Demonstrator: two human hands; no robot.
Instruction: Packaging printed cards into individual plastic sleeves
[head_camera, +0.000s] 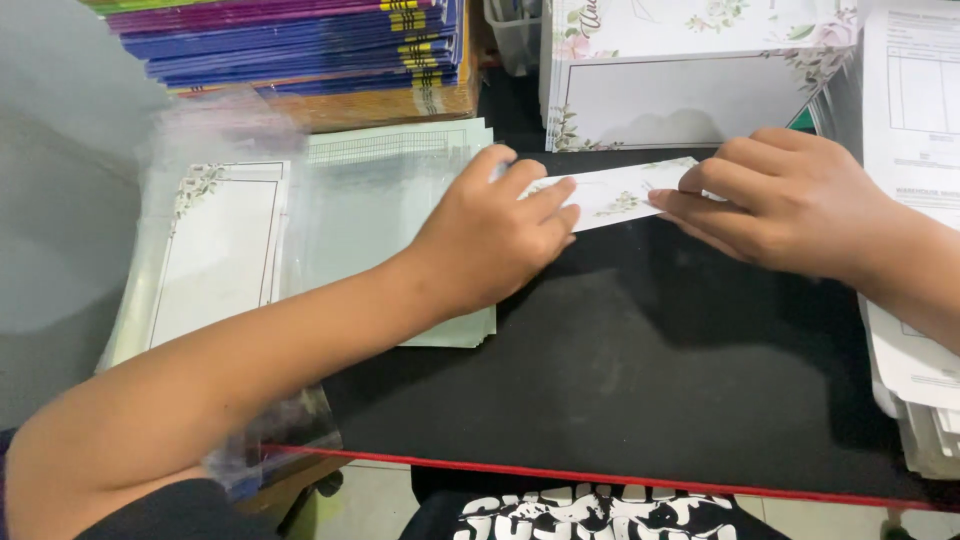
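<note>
White floral-printed card (620, 195) lies on the black tabletop (640, 380) between both hands, left hand (490, 245) flat on one end, right hand (780, 205) pinching the other; judging by this, pressing evenly along its length would keep it straight.

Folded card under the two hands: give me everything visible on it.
The folded card is a narrow white paper strip with small green floral print. It lies flat on the black table, slightly tilted, its right end higher. The left hand presses its left end with fingers flat; the right hand pinches and covers its right end. Only the middle shows.
</note>
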